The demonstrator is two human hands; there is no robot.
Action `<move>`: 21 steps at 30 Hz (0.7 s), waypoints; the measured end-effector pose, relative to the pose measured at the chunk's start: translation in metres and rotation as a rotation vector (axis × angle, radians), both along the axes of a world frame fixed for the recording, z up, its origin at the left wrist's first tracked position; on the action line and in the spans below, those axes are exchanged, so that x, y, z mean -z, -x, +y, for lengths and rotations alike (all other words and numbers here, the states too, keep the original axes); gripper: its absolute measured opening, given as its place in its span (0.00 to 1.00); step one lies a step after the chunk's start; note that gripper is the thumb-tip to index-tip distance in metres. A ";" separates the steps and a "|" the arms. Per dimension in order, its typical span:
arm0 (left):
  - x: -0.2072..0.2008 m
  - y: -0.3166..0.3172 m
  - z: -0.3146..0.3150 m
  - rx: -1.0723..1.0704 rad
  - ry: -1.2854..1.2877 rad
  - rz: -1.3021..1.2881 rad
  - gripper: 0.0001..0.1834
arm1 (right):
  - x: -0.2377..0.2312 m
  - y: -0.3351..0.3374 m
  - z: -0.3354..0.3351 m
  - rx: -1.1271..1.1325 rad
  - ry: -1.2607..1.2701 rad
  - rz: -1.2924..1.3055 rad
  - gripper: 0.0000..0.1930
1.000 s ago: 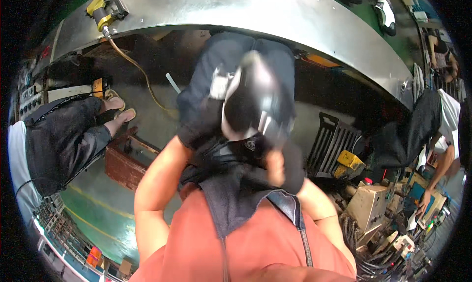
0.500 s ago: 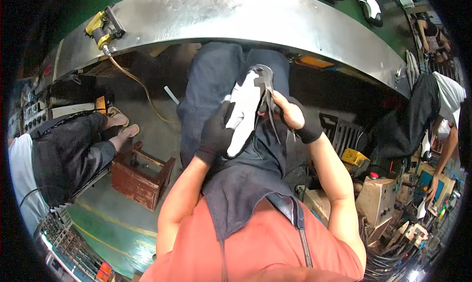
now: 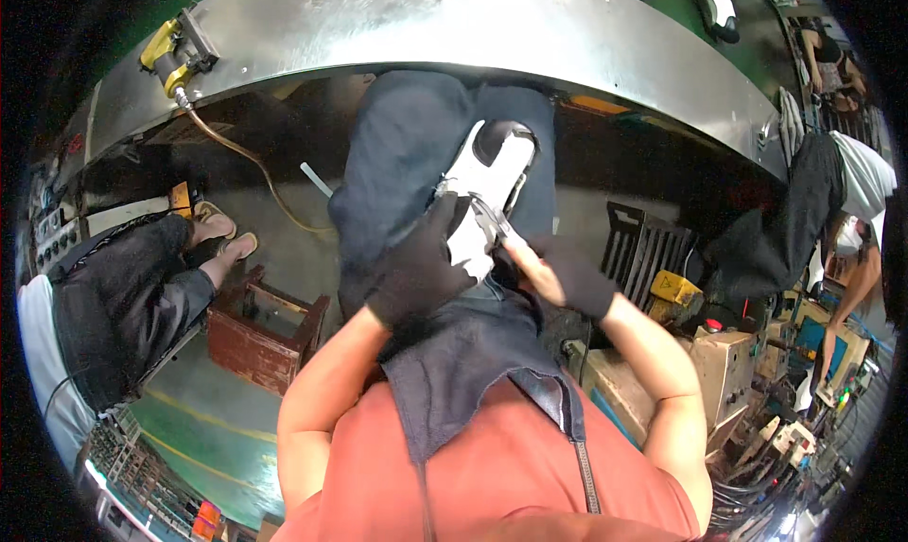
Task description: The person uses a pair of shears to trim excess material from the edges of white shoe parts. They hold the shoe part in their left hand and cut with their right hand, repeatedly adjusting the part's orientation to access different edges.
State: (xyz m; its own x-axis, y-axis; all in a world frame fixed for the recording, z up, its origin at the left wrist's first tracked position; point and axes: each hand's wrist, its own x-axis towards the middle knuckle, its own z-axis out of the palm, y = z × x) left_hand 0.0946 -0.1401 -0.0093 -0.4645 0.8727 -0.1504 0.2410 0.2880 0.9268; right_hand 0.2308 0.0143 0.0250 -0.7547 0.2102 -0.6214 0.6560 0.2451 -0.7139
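Note:
Across my lap lies a white shoe upper with a black patch (image 3: 487,168), its black-patched end pointing toward the bench. My left hand (image 3: 416,268), in a black glove, is wrapped round the near part of the shoe upper from the left. In my right hand (image 3: 563,272), gloved with bare fingertips, is a pair of metal pincers (image 3: 490,213). Their jaws touch the middle of the shoe upper. The handles are mostly hidden beneath my right hand.
A curved metal bench (image 3: 454,31) runs ahead, with a yellow air stapler (image 3: 172,60) and its hose at left. Another shoe (image 3: 716,8) sits beyond the bench. A brown wooden stool (image 3: 260,339) and a seated person are left; machines (image 3: 724,372) and people are right.
The shoe upper has turned in my left hand, so its black patch faces up. The pincers have come down from its far end to its middle with my right hand.

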 end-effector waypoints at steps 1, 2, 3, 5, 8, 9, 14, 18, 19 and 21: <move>0.000 -0.005 0.001 -0.035 0.005 0.195 0.37 | 0.024 -0.007 -0.011 0.028 -0.155 0.124 0.22; 0.015 -0.004 0.003 -0.079 0.080 0.201 0.40 | 0.045 -0.008 -0.022 0.076 -0.194 0.127 0.22; 0.028 -0.001 0.001 -0.058 0.059 0.215 0.40 | 0.062 -0.008 -0.031 0.125 -0.233 0.131 0.22; 0.047 0.010 -0.004 -0.040 0.022 0.259 0.41 | 0.068 0.002 -0.035 0.137 -0.235 0.132 0.21; 0.044 0.011 -0.017 -0.023 0.119 0.123 0.46 | 0.039 0.004 -0.049 0.159 -0.293 0.221 0.21; 0.044 0.017 -0.017 -0.002 0.163 0.051 0.48 | 0.040 -0.005 -0.060 0.167 -0.302 0.205 0.18; 0.027 0.029 -0.011 0.132 0.145 0.022 0.39 | 0.081 -0.009 -0.059 0.262 -0.233 0.307 0.19; 0.023 0.035 0.004 0.075 0.135 0.126 0.31 | 0.096 -0.013 -0.071 0.291 -0.300 0.452 0.17; 0.029 0.037 0.013 0.019 0.102 0.140 0.30 | 0.099 -0.016 -0.069 0.304 -0.245 0.398 0.17; 0.055 0.017 0.031 -0.189 -0.008 0.094 0.32 | 0.096 -0.023 -0.067 0.325 -0.134 0.271 0.18</move>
